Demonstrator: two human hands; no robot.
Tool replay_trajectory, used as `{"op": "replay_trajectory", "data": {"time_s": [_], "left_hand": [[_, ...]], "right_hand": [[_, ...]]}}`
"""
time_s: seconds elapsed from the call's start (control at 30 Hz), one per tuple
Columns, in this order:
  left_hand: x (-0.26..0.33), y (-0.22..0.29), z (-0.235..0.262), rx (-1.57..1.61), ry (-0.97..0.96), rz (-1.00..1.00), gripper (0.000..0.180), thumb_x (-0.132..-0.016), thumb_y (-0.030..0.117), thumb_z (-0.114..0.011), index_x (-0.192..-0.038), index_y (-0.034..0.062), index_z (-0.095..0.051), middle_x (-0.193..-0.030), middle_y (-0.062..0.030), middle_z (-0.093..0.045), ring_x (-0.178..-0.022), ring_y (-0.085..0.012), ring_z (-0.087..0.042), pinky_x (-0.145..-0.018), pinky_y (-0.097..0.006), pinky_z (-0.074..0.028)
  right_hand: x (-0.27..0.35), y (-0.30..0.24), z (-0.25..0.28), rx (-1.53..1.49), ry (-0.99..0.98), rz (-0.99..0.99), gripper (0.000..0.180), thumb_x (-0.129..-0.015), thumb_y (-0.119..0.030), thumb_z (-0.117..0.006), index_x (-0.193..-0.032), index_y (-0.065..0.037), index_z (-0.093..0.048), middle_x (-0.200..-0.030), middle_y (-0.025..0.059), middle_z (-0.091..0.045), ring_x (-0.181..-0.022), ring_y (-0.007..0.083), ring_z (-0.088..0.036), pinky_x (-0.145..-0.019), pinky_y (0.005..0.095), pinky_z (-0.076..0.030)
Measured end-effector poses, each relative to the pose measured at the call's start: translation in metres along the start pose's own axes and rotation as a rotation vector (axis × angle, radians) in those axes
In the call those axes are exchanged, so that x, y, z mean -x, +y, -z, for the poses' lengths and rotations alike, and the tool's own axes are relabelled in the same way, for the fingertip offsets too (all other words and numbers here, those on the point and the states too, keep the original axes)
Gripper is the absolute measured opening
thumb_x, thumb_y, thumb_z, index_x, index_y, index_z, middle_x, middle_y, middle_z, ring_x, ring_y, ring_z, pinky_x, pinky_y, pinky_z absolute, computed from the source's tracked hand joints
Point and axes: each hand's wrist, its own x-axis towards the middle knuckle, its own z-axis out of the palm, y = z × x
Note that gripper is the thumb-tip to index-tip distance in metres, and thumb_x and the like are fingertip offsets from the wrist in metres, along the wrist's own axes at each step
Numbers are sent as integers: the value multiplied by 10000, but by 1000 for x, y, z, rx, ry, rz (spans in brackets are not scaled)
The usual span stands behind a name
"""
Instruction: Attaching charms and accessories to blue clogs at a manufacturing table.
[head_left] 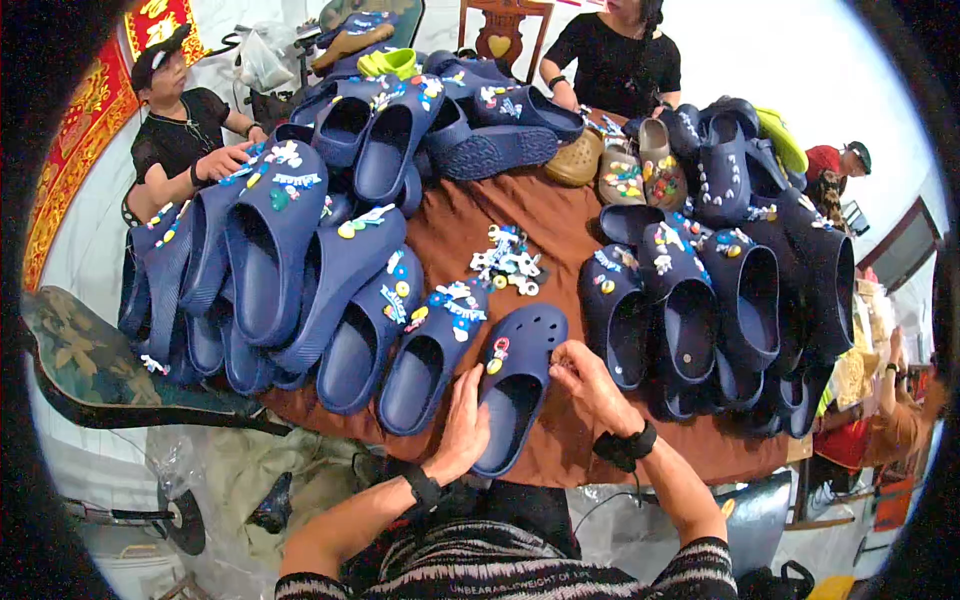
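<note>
A navy blue clog [526, 340] rests at the near edge of the cloth, its toe pointing away from me. Two small colourful charms sit on the left of its upper, and several holes there show bare. My left hand [466, 420] grips the clog along its left side. At the upper's right edge, my right hand [592, 388] is closed with bent fingers pinched together; whatever is between them is hidden. Just beyond the toe lies a small pile of loose charms [508, 262], white, blue, green and yellow.
Navy clogs with charms [430, 345] are heaped on the left, and more clogs [690, 300] stand on the right of the brown cloth [480, 215]. Brown clogs [655, 165] lie at the far side. One person [185, 130] is at the left, another [615, 65] at the far side.
</note>
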Motion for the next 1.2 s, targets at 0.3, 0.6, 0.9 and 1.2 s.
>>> {"op": "replay_trajectory", "data": {"time_s": [0.3, 0.6, 0.9, 1.2], "left_hand": [[-14, -4, -14, -3, 95, -46, 651, -882, -60, -435, -1504, -20, -244, -1498, -287, -292, -1418, -447, -282, -1184, -453, -250], [-16, -1, -17, -94, 11, 7, 675, -822, -111, -425, -1481, -46, -294, -1479, -295, -328, -1407, -441, -310, -1192, -447, -255], [-7, -3, -1, -151, 26, 18, 674, -855, -68, -453, -1498, -19, -259, -1493, -284, -322, -1375, -453, -353, -1160, -477, -298], [-12, -1, -5, -210, 12, -19, 671, -863, -48, -471, -1502, 8, -273, -1486, -279, -329, -1361, -458, -366, -1131, -496, -324]], "right_hand": [[1, 15, -10, 160, 97, 150, 158, -855, 46, -584, -980, -34, -530, -916, 169, -512, -812, 398, -566, -663, 466, -467], [-122, 26, 21, 271, 235, 258, 142, -804, 47, -628, -903, -4, -539, -864, 179, -537, -827, 371, -542, -724, 399, -455], [-125, -10, -27, 416, -442, 111, 191, -876, -256, -668, -874, -76, -734, -984, 111, -696, -959, 340, -630, -855, 445, -499], [-108, -3, -36, 565, -427, 467, 190, -894, -258, -631, -890, -82, -702, -937, 111, -645, -955, 360, -599, -807, 472, -490]]}}
